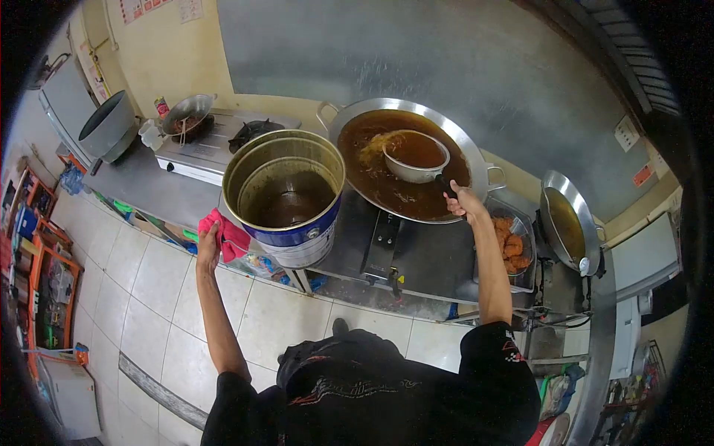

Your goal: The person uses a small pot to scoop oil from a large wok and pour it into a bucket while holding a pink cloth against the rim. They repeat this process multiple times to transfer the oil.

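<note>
The black handle of a metal saucepan (413, 175) is wrapped by the fingers of my right hand (465, 203). The pan sits low in the brown oil of a large two-handled wok (476, 160), with brown liquid inside it and pale froth by its left edge. A pink cloth (236, 242) is bunched in my left hand (207, 249), right beside a tall blue-and-white metal drum (290, 245). The drum stands open at the top, with dark liquid at its bottom.
Fried pieces (513, 247) lie in a clear tub below my right forearm. Another oil-filled wok (549, 212) stands at the right. A stove (190, 160) with a smaller pan (182, 111) and a grey pot (111, 134) are at the left.
</note>
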The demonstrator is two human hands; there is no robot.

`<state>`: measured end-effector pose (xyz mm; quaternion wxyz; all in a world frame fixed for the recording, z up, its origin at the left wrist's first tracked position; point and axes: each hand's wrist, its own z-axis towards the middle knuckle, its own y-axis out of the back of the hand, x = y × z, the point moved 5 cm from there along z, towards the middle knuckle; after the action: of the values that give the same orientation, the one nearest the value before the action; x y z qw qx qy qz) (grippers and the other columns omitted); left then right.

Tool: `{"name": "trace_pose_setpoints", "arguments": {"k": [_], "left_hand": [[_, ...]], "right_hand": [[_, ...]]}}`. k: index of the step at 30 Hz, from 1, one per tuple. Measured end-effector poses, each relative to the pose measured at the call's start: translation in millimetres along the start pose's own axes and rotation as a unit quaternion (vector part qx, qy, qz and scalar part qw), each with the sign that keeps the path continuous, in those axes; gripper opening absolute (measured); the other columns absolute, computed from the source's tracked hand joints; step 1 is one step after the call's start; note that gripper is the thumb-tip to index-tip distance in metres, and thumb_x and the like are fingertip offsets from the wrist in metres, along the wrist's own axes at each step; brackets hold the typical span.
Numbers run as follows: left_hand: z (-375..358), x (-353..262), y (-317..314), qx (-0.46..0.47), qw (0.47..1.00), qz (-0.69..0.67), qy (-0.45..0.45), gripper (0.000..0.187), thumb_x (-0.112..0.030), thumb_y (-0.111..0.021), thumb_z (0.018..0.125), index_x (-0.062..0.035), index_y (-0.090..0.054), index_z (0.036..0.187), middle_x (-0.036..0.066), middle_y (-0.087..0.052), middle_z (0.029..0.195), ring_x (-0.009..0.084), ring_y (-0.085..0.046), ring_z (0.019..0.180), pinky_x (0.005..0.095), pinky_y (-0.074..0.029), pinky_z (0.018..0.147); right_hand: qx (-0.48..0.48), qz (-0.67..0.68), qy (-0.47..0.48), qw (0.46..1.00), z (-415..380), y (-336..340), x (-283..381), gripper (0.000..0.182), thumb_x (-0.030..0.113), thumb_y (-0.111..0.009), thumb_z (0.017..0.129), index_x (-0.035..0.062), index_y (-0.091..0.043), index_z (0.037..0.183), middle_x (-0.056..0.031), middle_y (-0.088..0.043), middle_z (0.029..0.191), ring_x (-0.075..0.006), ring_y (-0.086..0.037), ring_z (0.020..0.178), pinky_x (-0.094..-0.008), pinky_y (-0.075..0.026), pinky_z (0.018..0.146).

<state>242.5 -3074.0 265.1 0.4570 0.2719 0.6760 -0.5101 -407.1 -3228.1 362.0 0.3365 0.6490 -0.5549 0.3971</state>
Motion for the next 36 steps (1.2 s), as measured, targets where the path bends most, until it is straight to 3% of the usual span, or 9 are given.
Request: {"name": "trace_pose_setpoints", "arguments": {"k": [16, 21, 36], "left_hand": [[6.1, -18.0, 17.1, 0.096, 0.995, 0.013, 0.036, 0.018, -0.013, -0.054, 0.093, -0.0032, -0.056, 0.107, 0.006, -0.063, 0.099, 0.0153, -0.063, 0.087, 0.0284, -0.055, 0.075], [25.2, -3.3, 31.9, 0.108, 0.991, -0.037, 0.07, 0.012, -0.009, -0.052, 0.092, -0.0032, -0.056, 0.102, 0.006, -0.063, 0.091, 0.0163, -0.064, 0.082, 0.0325, -0.058, 0.067], [26.1, -40.9, 29.1, 0.144, 0.971, -0.067, 0.179, 0.018, -0.015, -0.05, 0.093, -0.0046, -0.056, 0.107, 0.01, -0.066, 0.095, 0.022, -0.066, 0.083, 0.0379, -0.057, 0.074]], "right_hand": [[-0.02, 0.004, 0.079, 0.997, -102.2, -120.1, 63.9, 0.041, 0.037, -0.037, 0.1, -0.001, -0.048, 0.089, 0.0045, -0.037, 0.056, -0.0039, -0.029, 0.042, -0.0196, -0.018, 0.035], [-0.007, -0.018, 0.089, 0.996, -134.9, -169.5, 77.3, 0.04, 0.036, -0.038, 0.1, -0.0012, -0.048, 0.089, 0.0043, -0.037, 0.056, -0.0042, -0.028, 0.042, -0.0197, -0.018, 0.035], [-0.025, -0.065, 0.119, 0.99, -169.9, -258.9, 73.8, 0.038, 0.034, -0.042, 0.099, -0.0008, -0.048, 0.085, 0.0023, -0.04, 0.057, -0.0046, -0.032, 0.044, -0.0199, -0.019, 0.035]]}}
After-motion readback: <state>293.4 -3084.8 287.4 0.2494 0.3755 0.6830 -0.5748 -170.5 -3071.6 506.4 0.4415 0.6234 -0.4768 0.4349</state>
